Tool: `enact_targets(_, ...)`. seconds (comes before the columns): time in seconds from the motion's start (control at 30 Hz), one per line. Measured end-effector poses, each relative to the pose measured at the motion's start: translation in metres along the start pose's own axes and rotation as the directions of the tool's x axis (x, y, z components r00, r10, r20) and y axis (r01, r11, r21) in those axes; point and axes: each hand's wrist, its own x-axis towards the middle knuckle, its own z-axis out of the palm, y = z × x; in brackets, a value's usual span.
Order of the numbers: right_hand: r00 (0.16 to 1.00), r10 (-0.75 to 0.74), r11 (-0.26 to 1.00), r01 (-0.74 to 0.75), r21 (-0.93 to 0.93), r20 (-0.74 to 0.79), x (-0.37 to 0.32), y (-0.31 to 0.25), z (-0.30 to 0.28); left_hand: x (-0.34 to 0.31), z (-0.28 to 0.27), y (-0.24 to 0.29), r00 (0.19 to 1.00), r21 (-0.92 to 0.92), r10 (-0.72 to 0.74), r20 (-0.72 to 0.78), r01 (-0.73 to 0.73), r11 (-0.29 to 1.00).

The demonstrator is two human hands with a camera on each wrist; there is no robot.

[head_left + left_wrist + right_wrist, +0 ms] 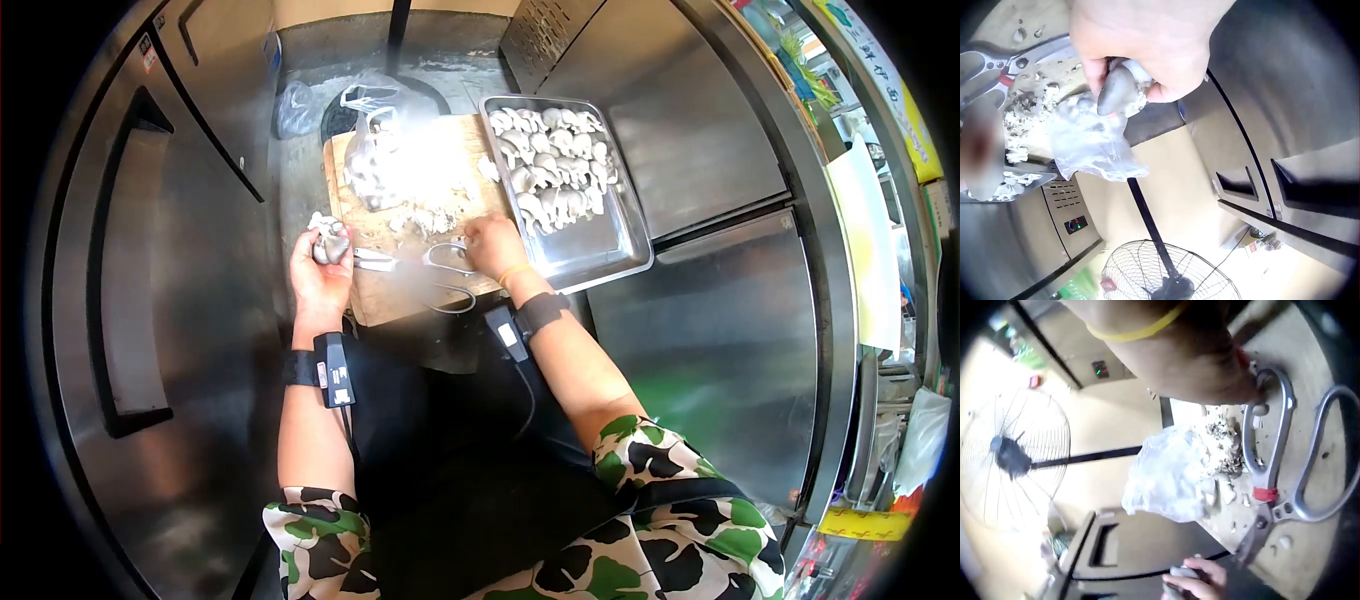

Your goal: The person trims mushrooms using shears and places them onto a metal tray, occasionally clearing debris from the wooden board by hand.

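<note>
Grey mushroom clump [332,246] in the left hand [322,288], scissors [376,262] on the board [378,304].
Head view: the right hand [495,247] is beside the scissors, its hold unclear. Left wrist view: thumb and fingers pinch the clump, apparently readying it. Right wrist view: the scissors' handles lie near the right hand; cutting would call for fingers through them.

Glossy metal tray [625,238], matt wooden board [375,305], crinkled translucent plastic bag [1094,140].
</note>
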Motion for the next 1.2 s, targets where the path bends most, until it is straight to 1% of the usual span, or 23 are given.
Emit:
enact_targets(0.03, 1.000, -0.029, 0.996, 0.028, 0.084, 0.010, 0.002, 0.004, -0.001, -0.001, 0.000, 0.000, 1.000, 0.001, -0.006, -0.006, 0.006, 1.000)
enact_targets(0.13, 0.981, 0.038, 0.956, 0.020, 0.293, -0.192, 0.012, -0.004, -0.007, -0.003, 0.003, -0.002, 0.999, 0.014, -0.033, -0.002, 0.033, 0.999)
enact_targets(0.17, 0.971, 0.086, 0.938, -0.003, 0.348, -0.223, 0.012, -0.009, -0.010, -0.005, 0.004, -0.003, 0.999, 0.020, -0.044, 0.001, 0.044, 0.999)
enact_targets(0.27, 0.989, 0.098, 0.883, -0.037, 0.467, -0.107, 0.022, -0.018, 0.000, -0.008, 0.006, -0.009, 0.998, 0.059, -0.060, 0.018, 0.059, 0.997)
enact_targets(0.33, 0.984, -0.019, 0.946, 0.075, 0.315, -0.179, 0.033, -0.029, 0.002, -0.008, 0.009, -0.012, 0.997, 0.048, -0.077, 0.008, 0.077, 0.996)
enact_targets(0.4, 0.966, -0.130, 0.976, 0.164, 0.143, -0.225, 0.049, -0.039, 0.002, -0.005, 0.006, -0.014, 0.997, 0.052, -0.079, 0.003, 0.079, 0.995)
enact_targets(0.43, 0.984, -0.124, 0.988, 0.134, 0.073, -0.124, 0.057, -0.043, -0.001, -0.005, 0.005, -0.014, 0.997, 0.060, -0.078, -0.003, 0.078, 0.995)
enact_targets(0.53, 0.984, -0.140, 0.976, 0.156, -0.150, 0.113, 0.076, -0.043, 0.000, -0.008, 0.007, -0.010, 0.997, 0.061, -0.073, -0.012, 0.074, 0.995)
enact_targets(0.57, 0.978, -0.141, 0.973, 0.166, -0.163, 0.156, 0.081, -0.043, 0.000, -0.009, 0.007, -0.009, 0.998, 0.080, -0.066, -0.021, 0.067, 0.995)
enact_targets(0.67, 0.963, -0.210, 0.944, 0.244, -0.220, 0.168, 0.091, -0.031, 0.006, -0.008, 0.004, -0.006, 0.999, 0.082, -0.055, 0.004, 0.054, 0.995)
enact_targets(0.7, 0.972, -0.186, 0.964, 0.209, -0.163, 0.147, 0.087, -0.035, 0.001, -0.009, 0.004, -0.005, 0.998, 0.066, -0.058, 0.003, 0.058, 0.996)
enact_targets(0.8, 0.987, -0.119, 0.991, 0.124, -0.042, 0.113, 0.058, -0.077, -0.027, -0.014, 0.004, -0.002, 0.998, 0.026, -0.069, 0.007, 0.069, 0.997)
enact_targets(0.83, 0.971, -0.236, 0.972, 0.236, 0.011, 0.048, 0.054, -0.083, -0.017, -0.013, 0.003, 0.000, 0.997, 0.023, -0.070, 0.011, 0.070, 0.997)
enact_targets(0.87, 0.961, -0.254, 0.967, 0.255, 0.002, 0.105, 0.048, -0.088, -0.010, -0.012, 0.003, 0.000, 0.997, 0.024, -0.074, 0.016, 0.074, 0.997)
enact_targets(0.9, 0.945, -0.319, 0.947, 0.320, -0.004, 0.074, 0.045, -0.093, 0.004, -0.012, 0.005, -0.002, 0.998, -0.006, -0.067, -0.013, 0.066, 0.998)
enact_targets(0.93, 0.927, -0.356, 0.925, 0.368, -0.096, 0.119, 0.046, -0.100, 0.012, -0.012, 0.004, -0.003, 0.997, -0.005, -0.076, -0.011, 0.076, 0.997)
enact_targets(0.97, 0.916, -0.371, 0.908, 0.392, -0.146, 0.151, 0.049, -0.103, 0.024, -0.012, 0.002, -0.002, 0.996, -0.005, -0.084, -0.008, 0.084, 0.996)
enact_targets(1.0, 0.921, -0.349, 0.895, 0.382, -0.230, 0.171, 0.053, -0.105, 0.035, -0.013, 0.002, -0.002, 0.996, -0.007, -0.087, -0.002, 0.087, 0.996)
enact_targets(1.07, 0.925, -0.335, 0.872, 0.376, -0.314, 0.177, 0.056, -0.103, 0.046, -0.014, 0.002, 0.000, 0.997, 0.002, -0.070, 0.016, 0.070, 0.998)
enact_targets(1.17, 0.910, -0.371, 0.836, 0.414, -0.360, 0.184, 0.056, -0.104, 0.041, -0.013, -0.001, 0.004, 0.998, 0.003, -0.062, 0.026, 0.062, 0.998)
enact_targets(1.2, 0.921, -0.353, 0.880, 0.387, -0.275, 0.167, 0.056, -0.106, 0.033, -0.014, 0.001, 0.004, 0.998, 0.001, -0.057, 0.023, 0.057, 0.998)
